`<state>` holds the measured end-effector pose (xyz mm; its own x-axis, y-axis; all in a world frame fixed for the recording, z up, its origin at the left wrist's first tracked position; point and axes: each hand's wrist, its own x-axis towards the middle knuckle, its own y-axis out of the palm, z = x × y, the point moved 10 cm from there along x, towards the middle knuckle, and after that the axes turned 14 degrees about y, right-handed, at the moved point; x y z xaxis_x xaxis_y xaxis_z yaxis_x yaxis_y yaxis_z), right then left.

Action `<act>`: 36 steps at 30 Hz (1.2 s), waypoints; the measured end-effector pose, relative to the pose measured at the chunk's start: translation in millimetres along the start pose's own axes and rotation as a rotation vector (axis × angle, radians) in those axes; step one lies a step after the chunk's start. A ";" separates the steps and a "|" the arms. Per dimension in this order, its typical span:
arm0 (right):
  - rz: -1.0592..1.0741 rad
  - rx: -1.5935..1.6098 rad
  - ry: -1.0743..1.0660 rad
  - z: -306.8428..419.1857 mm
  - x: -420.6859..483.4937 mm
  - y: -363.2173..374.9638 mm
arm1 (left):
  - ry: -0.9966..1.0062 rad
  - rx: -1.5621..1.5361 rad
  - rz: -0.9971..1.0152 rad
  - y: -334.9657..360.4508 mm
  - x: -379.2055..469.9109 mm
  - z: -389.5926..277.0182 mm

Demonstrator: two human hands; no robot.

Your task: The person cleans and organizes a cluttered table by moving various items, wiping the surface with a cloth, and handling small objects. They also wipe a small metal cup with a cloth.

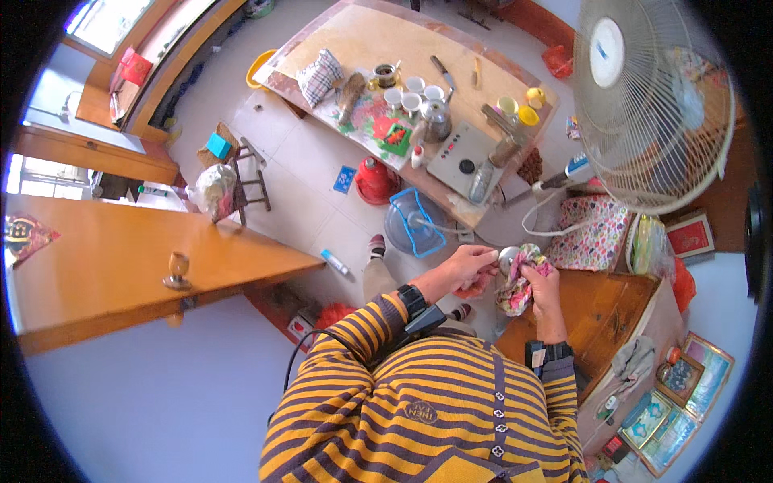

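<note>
My left hand (468,270) pinches the edge of a small, round, shiny metal piece (507,258), which looks like a lid. A crumpled floral cloth (518,293) in pink, green and white is bunched in my right hand (542,287). The cloth lies against the metal piece and covers part of it. Both hands are in front of my body, left of a brown wooden cabinet (604,308). Something reddish (474,287) shows just below my left fingers; I cannot tell what it is.
An electric fan (652,115) stands close on the right. Ahead, a low table (374,36) carries white cups (412,102), a metal kettle (436,118) and a hotplate (462,154). A clear bucket (413,223) and a red thermos (375,180) stand on the floor. An orange door (139,259) juts in from the left.
</note>
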<state>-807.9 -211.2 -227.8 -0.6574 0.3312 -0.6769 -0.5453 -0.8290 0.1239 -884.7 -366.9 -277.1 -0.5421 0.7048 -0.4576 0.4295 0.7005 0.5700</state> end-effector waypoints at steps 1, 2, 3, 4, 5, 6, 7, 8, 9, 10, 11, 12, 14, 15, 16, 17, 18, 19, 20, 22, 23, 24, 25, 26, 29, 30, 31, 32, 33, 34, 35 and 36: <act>-0.003 0.000 0.006 1.6 6.5 15.9 | 0.002 0.036 -0.037 -24.8 7.5 -12.8; -0.017 0.004 -0.001 2.0 12.2 33.8 | 0.012 0.107 -0.044 -51.4 14.2 -26.3; -0.035 0.013 0.001 1.9 16.8 54.1 | 0.028 0.138 -0.048 -79.5 20.4 -42.7; -0.050 0.009 0.003 5.9 23.5 76.0 | 0.048 0.148 -0.055 -107.7 27.7 -61.5; -0.039 0.011 0.008 11.2 30.6 101.0 | 0.067 0.146 -0.072 -133.9 32.1 -78.4; 0.024 0.011 0.023 14.6 37.5 132.9 | 0.060 0.192 -0.177 -166.4 35.2 -94.5; -0.007 0.008 0.070 14.1 46.7 158.3 | 0.105 0.130 -0.208 -187.2 37.0 -113.3; 0.025 -0.038 0.068 20.8 52.4 188.1 | 0.145 0.080 -0.241 -208.1 36.3 -133.5; 0.033 -0.058 0.097 24.6 61.1 216.2 | 0.170 0.038 -0.280 -229.7 35.1 -154.3; 0.115 -0.068 0.071 35.3 65.8 247.1 | 0.150 -0.073 -0.319 -244.6 33.1 -167.1; 0.111 -0.100 0.083 42.5 72.6 268.6 | 0.146 -0.070 -0.327 -260.0 31.9 -184.0; 0.131 -0.111 0.087 50.3 78.7 289.8 | 0.142 -0.065 -0.332 -274.2 31.3 -199.7; 0.217 -0.112 0.059 67.8 89.5 330.3 | 0.136 -0.057 -0.305 -297.3 32.8 -226.6; 0.187 -0.164 0.073 71.5 95.8 341.0 | 0.154 -0.035 -0.286 -307.0 34.9 -238.2; 0.191 -0.188 0.087 74.4 101.5 353.2 | 0.169 -0.012 -0.269 -317.0 36.1 -248.2; 0.225 -0.187 0.101 76.2 106.8 366.1 | 0.185 0.012 -0.254 -325.2 36.6 -255.6; 0.205 -0.189 0.100 77.8 112.7 372.6 | 0.193 -0.004 -0.284 -333.4 35.9 -258.8; 0.177 -0.221 0.115 77.0 119.5 377.3 | 0.211 0.013 -0.294 -339.6 34.8 -262.8; 0.179 -0.228 0.128 76.3 125.8 383.3 | 0.232 0.035 -0.306 -343.5 32.9 -266.1; 0.219 -0.227 0.139 75.0 138.2 397.1 | 0.224 -0.005 -0.356 -348.5 26.0 -266.3; 0.258 -0.220 0.131 76.1 145.4 405.9 | 0.213 0.024 -0.332 -347.3 22.8 -267.8; 0.304 -0.183 0.134 77.6 151.0 413.8 | 0.202 0.056 -0.295 -344.7 19.0 -270.0; 0.315 -0.230 0.094 83.6 156.8 421.1 | 0.201 0.104 -0.256 -344.0 16.6 -277.0; 0.327 -0.239 0.062 89.2 161.2 428.4 | 0.149 0.182 -0.197 -342.7 13.6 -280.1; 0.367 -0.275 0.016 105.5 168.2 447.9 | 0.142 0.203 -0.119 -341.5 7.6 -299.8; 0.386 -0.273 0.030 107.8 168.7 453.8 | 0.161 0.285 -0.049 -339.9 9.0 -310.1; 0.448 -0.245 0.020 113.6 167.8 463.4 | 0.180 0.294 -0.029 -341.3 11.2 -320.1; 0.439 -0.255 -0.004 119.1 170.0 469.5 | 0.183 0.295 -0.004 -342.2 13.0 -328.2; 0.440 -0.278 -0.011 124.1 173.0 474.9 | 0.169 0.280 0.022 -344.6 16.3 -335.4; 0.361 -0.320 0.023 124.6 182.9 475.8 | 0.166 0.262 0.040 -348.8 20.3 -343.4; 0.374 -0.300 0.025 128.2 191.0 485.8 | 0.141 0.252 0.062 -354.7 25.7 -349.9; 0.372 -0.330 0.010 133.2 199.0 493.8 | 0.148 0.194 0.048 -362.4 30.7 -357.8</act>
<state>-1277.2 -494.6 -204.6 -0.7701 -0.0170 -0.6377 -0.0801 -0.9891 0.1231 -1315.5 -639.3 -253.5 -0.6113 0.7238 -0.3200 0.5802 0.6849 0.4407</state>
